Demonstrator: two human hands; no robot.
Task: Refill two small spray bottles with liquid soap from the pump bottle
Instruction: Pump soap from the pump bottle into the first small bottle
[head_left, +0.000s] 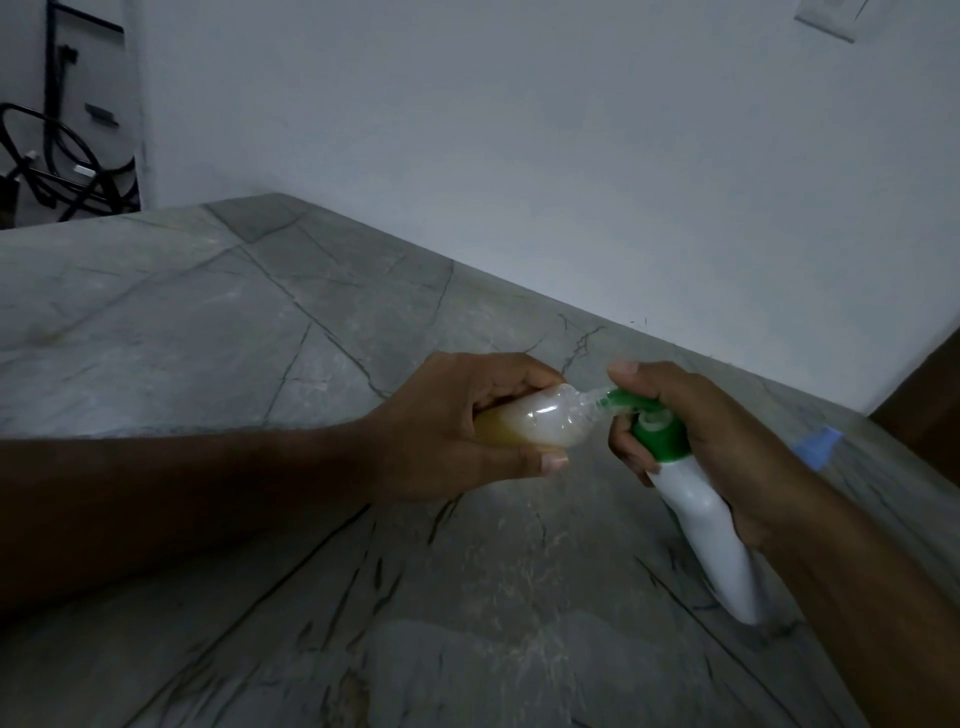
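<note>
My left hand (457, 421) grips a small clear spray bottle (540, 422), held almost on its side with its open neck pointing right. Yellowish soap fills its lower part inside my palm. My right hand (727, 447) is wrapped round the white pump bottle (706, 530), which leans to the left with its base on the counter. Its green pump head (631, 402) has its spout at the small bottle's neck, and my right index finger lies over the top of the pump.
Both hands are above a grey veined stone counter (260, 364) that meets a white wall (519, 156) behind. A blue object (818, 447) lies on the counter behind my right wrist. Black cables and a frame (57, 161) stand at the far left.
</note>
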